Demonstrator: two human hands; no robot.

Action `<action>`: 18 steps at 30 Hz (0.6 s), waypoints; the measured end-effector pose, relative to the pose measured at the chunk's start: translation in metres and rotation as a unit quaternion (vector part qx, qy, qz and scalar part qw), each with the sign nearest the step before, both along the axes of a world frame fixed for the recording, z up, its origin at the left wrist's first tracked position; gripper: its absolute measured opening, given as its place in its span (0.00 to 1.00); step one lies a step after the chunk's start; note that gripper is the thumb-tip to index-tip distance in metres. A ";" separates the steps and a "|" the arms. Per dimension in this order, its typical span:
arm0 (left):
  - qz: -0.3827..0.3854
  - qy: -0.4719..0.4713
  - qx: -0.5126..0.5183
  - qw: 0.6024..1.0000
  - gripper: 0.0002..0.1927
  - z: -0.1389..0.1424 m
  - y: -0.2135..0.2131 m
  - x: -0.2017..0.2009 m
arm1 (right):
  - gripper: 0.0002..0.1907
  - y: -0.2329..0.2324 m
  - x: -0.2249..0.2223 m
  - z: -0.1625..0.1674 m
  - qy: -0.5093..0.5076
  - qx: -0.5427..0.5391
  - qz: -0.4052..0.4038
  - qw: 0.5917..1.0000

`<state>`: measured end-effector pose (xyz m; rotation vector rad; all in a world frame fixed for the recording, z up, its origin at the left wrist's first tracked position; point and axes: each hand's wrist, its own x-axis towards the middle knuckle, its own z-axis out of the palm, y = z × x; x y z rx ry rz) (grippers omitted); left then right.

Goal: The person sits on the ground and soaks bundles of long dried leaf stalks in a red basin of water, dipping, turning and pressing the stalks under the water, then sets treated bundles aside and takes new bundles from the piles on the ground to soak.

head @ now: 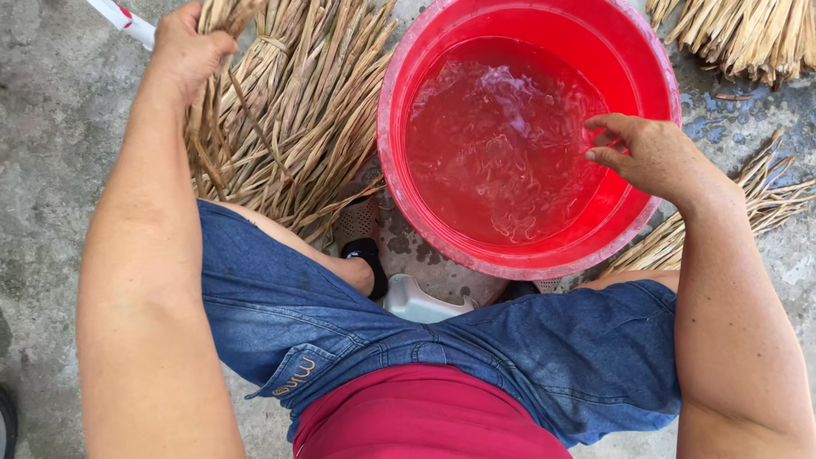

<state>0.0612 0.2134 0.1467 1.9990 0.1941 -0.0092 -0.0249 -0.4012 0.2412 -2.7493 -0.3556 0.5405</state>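
stool: pale plastic stool under you, between your knees, at 6 o'clock of the basin.
sandals: dark sandal at 8 o'clock of the basin, touching the straw edge; the other foot is mostly hidden.
right hand: your right hand is at the basin's 3 o'clock rim, fingers loosely curled and pinched toward the thumb, holding nothing I can make out; fingertips just at or above the water, cannot tell if wet.
basin: red plastic basin on the concrete floor, about half full of rippling water. Judged heavy and sloshy; rim looks thin and flexy, so take it two-handed at opposite rims.
left hand: your left hand is closed around the tops of the dried straw bundle at 9 o'clock of the basin, fist tight on a few stalks.
straw handling: looks light, stiff, brittle when dry, likely to splinter or shed; grip near the tied band, not loose tips.
far straw: more bundles at 1 o'clock and 4 o'clock of the basin, apart from your hands.
far item: white stick with a red mark at the top left, beside your left hand.
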 end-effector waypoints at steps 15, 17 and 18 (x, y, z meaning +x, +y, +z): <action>-0.272 -0.186 0.210 0.920 0.23 0.101 -0.171 -0.034 | 0.56 0.035 -0.009 -0.002 -0.358 0.096 0.096 0.924; -0.310 -0.041 0.237 0.920 0.21 0.113 -0.209 -0.043 | 0.62 0.055 -0.015 -0.002 -0.365 0.041 0.116 0.923; -0.338 0.006 0.254 0.906 0.17 0.117 -0.225 -0.047 | 0.66 0.066 -0.019 -0.005 -0.367 0.015 0.127 0.921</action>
